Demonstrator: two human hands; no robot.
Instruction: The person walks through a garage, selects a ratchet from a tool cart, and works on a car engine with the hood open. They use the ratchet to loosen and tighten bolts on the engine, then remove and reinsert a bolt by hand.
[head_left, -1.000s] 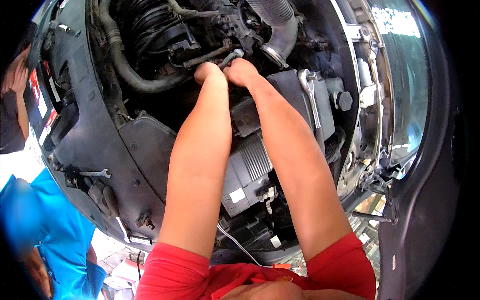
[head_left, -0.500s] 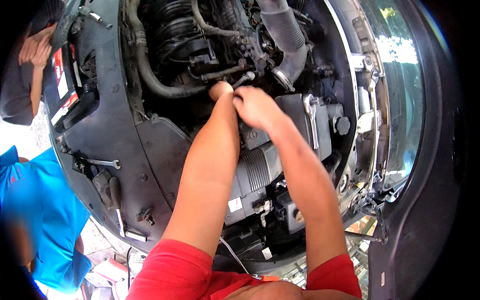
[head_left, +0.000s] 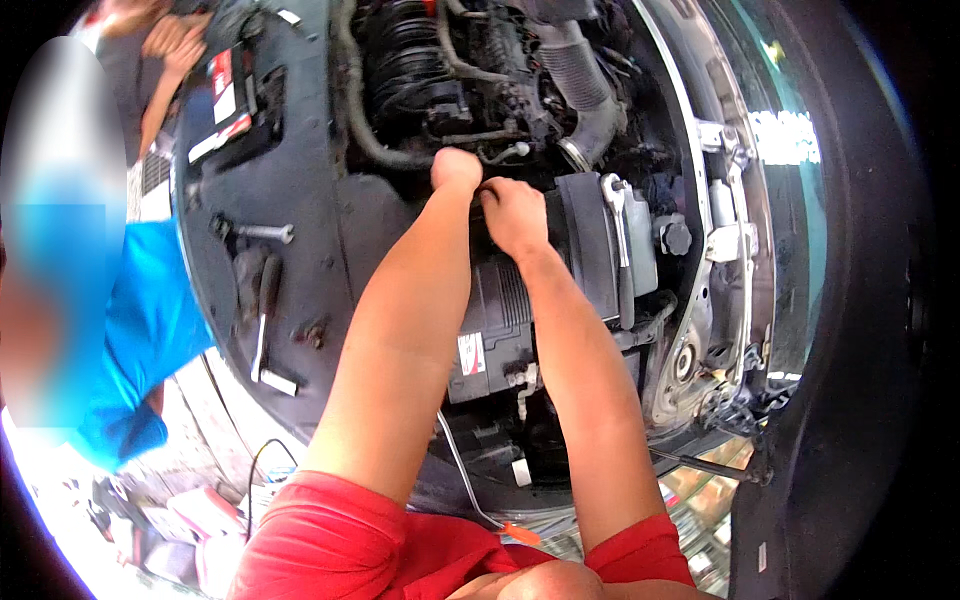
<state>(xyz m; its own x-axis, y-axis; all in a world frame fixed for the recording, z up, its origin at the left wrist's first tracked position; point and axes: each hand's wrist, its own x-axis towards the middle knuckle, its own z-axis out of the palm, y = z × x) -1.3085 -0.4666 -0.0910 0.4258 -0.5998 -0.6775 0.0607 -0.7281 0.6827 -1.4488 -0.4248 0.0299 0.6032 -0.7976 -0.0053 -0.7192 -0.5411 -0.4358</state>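
My left hand (head_left: 457, 172) reaches down into the engine bay beside a thick curved black hose (head_left: 385, 153). Its fingers are hidden below the bent wrist. Close to its right, my right hand (head_left: 517, 214) is closed, fingers curled at the upper edge of a black plastic housing (head_left: 588, 230); anything in its grip is hidden. A thin hose with a pale end (head_left: 520, 150) lies just beyond both hands. A ratchet wrench (head_left: 622, 225) rests on the housing, right of my right hand.
A corrugated intake duct (head_left: 577, 70) runs at the far right of the engine. An open-end wrench (head_left: 265, 232), a socket handle tool (head_left: 262, 345) and a red, white and black box (head_left: 222, 100) lie on the left cover. A person in blue (head_left: 150, 340) stands left; another person's hands (head_left: 180, 45) show beyond.
The view has shifted, so the car sits further right and the tools on the left show more fully. My right hand has moved slightly nearer to me; both hands stay at the same spot.
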